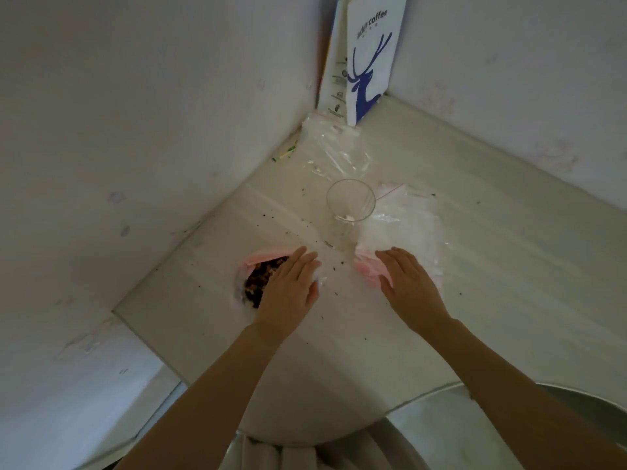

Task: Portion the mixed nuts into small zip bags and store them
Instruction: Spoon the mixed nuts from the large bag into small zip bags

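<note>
Left hand [288,283] presses flat on the pink-zipped clear bag of nuts [257,283], probably sealing it. Right hand [407,279], flat too, steadies the stack of empty zip bags [402,225].

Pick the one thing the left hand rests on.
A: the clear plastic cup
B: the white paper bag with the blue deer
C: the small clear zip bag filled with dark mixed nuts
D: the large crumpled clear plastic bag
C: the left hand lies with straight fingers on the small clear zip bag of dark mixed nuts, while the clear plastic cup stands apart, farther back.
</note>
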